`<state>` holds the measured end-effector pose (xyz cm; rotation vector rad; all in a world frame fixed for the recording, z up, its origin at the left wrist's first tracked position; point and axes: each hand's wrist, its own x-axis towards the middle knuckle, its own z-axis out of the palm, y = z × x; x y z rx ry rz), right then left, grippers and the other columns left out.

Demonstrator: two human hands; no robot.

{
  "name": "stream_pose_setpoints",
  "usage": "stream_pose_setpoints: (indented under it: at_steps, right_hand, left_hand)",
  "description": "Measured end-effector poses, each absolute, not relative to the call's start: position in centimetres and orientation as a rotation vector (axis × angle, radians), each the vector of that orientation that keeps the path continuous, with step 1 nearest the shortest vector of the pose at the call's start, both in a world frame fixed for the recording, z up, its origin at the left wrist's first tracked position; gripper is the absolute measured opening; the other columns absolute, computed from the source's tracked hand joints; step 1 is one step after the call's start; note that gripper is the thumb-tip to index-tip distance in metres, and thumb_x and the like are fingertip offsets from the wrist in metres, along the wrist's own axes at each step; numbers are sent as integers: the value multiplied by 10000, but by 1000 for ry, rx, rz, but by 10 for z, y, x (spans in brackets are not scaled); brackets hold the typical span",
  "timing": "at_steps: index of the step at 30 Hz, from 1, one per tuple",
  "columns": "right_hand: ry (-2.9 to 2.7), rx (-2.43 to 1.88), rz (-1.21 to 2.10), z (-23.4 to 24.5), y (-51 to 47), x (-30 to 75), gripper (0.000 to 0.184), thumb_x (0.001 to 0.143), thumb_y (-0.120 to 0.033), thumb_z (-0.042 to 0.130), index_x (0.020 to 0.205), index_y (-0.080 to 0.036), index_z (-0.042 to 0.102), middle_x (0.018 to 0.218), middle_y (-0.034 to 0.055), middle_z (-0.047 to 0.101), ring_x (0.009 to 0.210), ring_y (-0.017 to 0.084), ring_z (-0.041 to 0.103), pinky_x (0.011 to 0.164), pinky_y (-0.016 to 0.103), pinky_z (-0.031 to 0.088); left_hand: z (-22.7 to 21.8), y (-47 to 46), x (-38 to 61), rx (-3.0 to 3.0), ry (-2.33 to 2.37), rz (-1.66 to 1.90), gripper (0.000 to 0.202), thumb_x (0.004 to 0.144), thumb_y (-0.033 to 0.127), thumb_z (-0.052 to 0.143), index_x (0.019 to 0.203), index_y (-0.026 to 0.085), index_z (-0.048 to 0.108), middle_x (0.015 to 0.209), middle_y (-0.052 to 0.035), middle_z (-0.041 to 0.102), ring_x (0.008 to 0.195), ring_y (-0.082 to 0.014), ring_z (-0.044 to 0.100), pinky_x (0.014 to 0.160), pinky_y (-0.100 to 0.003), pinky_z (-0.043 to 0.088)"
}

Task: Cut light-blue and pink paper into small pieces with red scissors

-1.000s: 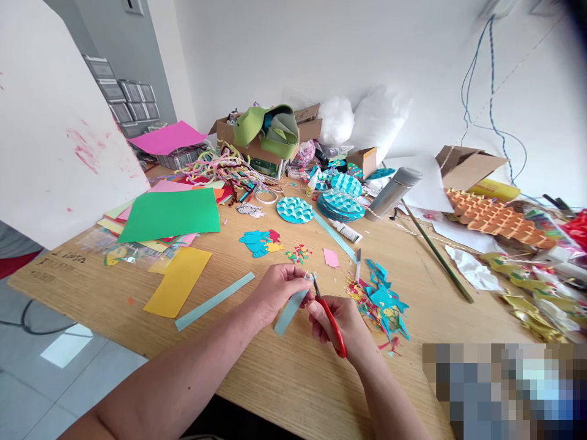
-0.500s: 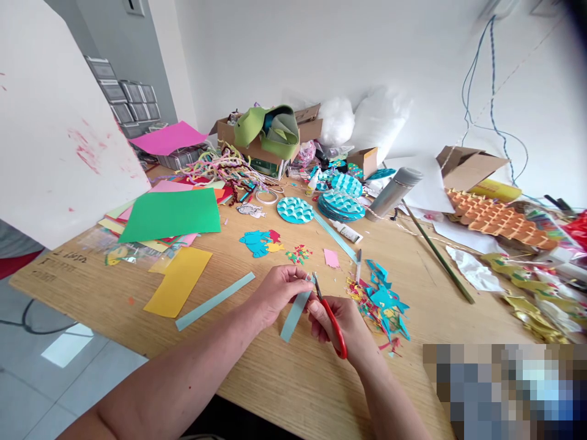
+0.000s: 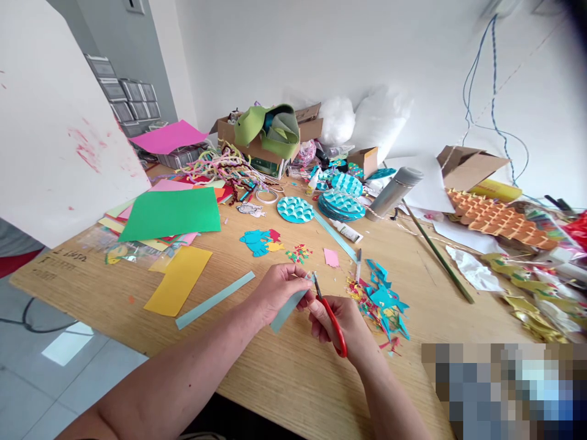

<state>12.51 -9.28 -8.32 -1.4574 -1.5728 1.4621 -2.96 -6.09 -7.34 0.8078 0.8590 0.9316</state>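
Observation:
My left hand (image 3: 287, 290) pinches a light blue paper strip (image 3: 288, 310) near its upper end, and the strip's lower end hangs toward my left forearm. Red-handled scissors (image 3: 338, 333) are in my right hand (image 3: 332, 321), their blades pointing up at the strip's top end beside my left fingertips. Whether the blades touch the paper I cannot tell. Another light blue strip (image 3: 215, 300) lies on the table left of my left hand. Beyond my hands are blue paper fish shapes (image 3: 255, 242), small coloured paper bits (image 3: 299, 253) and a pink paper piece (image 3: 331, 257).
Blue paper scraps (image 3: 387, 297) and a pen (image 3: 358, 266) lie to the right. A glue bottle (image 3: 348, 231), scale-patterned blue discs (image 3: 295, 209) and a grey flask (image 3: 394, 192) stand farther back. Yellow paper (image 3: 181, 281) and a green sheet (image 3: 172, 214) are at left.
The lower end of the held paper strip has swung left toward my left forearm. Both hands and the scissors stay almost in place.

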Motion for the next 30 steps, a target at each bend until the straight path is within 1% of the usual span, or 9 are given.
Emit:
stream_pose_setpoints:
  at_steps: [5, 15, 21, 30]
  right_hand:
    - [-1587, -1451, 1474, -82, -93, 127, 493, 730, -628, 624, 600, -158, 554, 458, 13, 581, 375, 103, 505, 379, 198, 356]
    - [-1618, -1461, 1448, -81, -92, 127, 481, 738, -608, 632, 583, -162, 537, 469, 20, 594, 370, 103, 498, 376, 198, 347]
    - [-1618, -1434, 1462, -78, -93, 126, 476, 736, -616, 629, 626, -156, 568, 504, 34, 619, 405, 122, 533, 400, 211, 373]
    - [-1625, -1483, 1452, -77, -93, 127, 483, 735, -614, 629, 583, -164, 544, 457, 19, 583, 374, 104, 495, 383, 204, 351]
  left_hand:
    - [-75, -61, -30, 860, 866, 930, 194, 630, 282, 675, 708, 157, 549, 512, 1, 622, 424, -99, 517, 442, -217, 402]
    - [-73, -59, -32, 921, 897, 941, 179, 637, 282, 665, 691, 142, 566, 488, 2, 604, 427, -88, 502, 431, -203, 371]
    - [-72, -61, -31, 897, 867, 928, 189, 643, 289, 666, 706, 149, 556, 495, -2, 610, 418, -97, 502, 431, -221, 389]
    - [-73, -60, -32, 908, 878, 929, 192, 645, 287, 673, 706, 139, 568, 509, -8, 613, 434, -98, 511, 440, -218, 394]
